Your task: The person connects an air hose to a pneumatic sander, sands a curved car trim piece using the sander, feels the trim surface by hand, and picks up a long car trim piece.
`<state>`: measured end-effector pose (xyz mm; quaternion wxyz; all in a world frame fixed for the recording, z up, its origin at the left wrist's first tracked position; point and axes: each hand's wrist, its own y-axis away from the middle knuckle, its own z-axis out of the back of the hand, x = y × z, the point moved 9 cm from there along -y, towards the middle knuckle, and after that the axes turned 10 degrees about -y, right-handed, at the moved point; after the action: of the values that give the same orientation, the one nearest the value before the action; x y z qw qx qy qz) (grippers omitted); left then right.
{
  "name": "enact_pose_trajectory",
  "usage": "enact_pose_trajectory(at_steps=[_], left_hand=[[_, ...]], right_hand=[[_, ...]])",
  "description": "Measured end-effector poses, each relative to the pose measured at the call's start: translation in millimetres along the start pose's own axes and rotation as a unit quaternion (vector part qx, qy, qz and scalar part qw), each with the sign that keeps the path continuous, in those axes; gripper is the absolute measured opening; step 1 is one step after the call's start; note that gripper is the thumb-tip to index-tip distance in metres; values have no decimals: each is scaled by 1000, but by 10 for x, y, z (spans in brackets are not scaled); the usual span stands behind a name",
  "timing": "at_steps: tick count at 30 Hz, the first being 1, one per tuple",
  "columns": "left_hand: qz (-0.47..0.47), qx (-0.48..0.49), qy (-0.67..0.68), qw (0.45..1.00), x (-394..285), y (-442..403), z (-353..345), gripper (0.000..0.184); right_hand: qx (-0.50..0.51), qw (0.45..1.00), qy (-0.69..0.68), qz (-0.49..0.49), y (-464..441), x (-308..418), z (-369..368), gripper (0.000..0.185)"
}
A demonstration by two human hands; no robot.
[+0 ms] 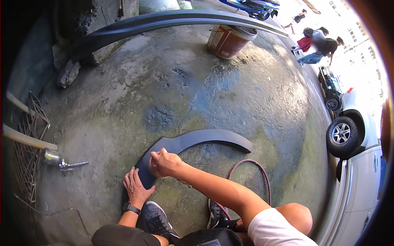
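Note:
A dark grey curved panel (197, 137) lies on the concrete floor in front of my feet. My left hand (136, 186), with a dark watch on its wrist, rests on the lower left end of the panel, fingers spread. Over the wider part of the panel, my right hand (164, 162) is closed, its fingers curled down at the surface. Whatever it holds is mostly hidden beneath the fingers. A reddish hose (266, 178) loops on the floor to the right of my right forearm.
A long dark trim piece (164, 20) spans the top, over a red-brown bucket (227, 41). A spray gun (61, 160) and thin rods (30, 164) lie at left. People (320, 43), a motorcycle (258, 8) and a silver vehicle (361, 192) are at right.

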<state>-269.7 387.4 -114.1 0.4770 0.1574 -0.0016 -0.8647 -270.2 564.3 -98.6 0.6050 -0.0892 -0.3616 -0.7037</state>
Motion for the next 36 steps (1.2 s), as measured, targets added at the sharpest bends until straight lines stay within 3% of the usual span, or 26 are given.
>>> enact_pose_trajectory(at_steps=[1, 3, 5, 7, 11, 19, 29, 36], left_hand=[[-2, -2, 2, 1000, -8, -1, 13, 99], [2, -3, 5, 1000, 1, 11, 24, 99], [-3, -1, 1, 1000, -8, 3, 32, 99], [5, -3, -8, 1000, 26, 5, 9, 99], [0, -7, -13, 1000, 21, 0, -11, 100], [-4, -12, -12, 1000, 27, 8, -19, 100], [-7, -11, -15, 1000, 34, 10, -41, 102], [-11, -18, -4, 1000, 41, 21, -29, 102]], right_hand=[[1, 1000, 0, -1, 8, -78, 8, 49], [-1, 998, 34, -58, 6, -461, 70, 70], [-32, 994, 69, -82, 54, -853, 313, 57], [-18, 988, 52, -142, 141, -1116, 654, 58], [-39, 984, 56, -166, 58, -1368, 788, 64], [-16, 991, 49, -126, -302, -783, 541, 65], [-56, 984, 48, -164, -389, -896, 706, 54], [-24, 992, 80, -100, -472, -481, 418, 59]])
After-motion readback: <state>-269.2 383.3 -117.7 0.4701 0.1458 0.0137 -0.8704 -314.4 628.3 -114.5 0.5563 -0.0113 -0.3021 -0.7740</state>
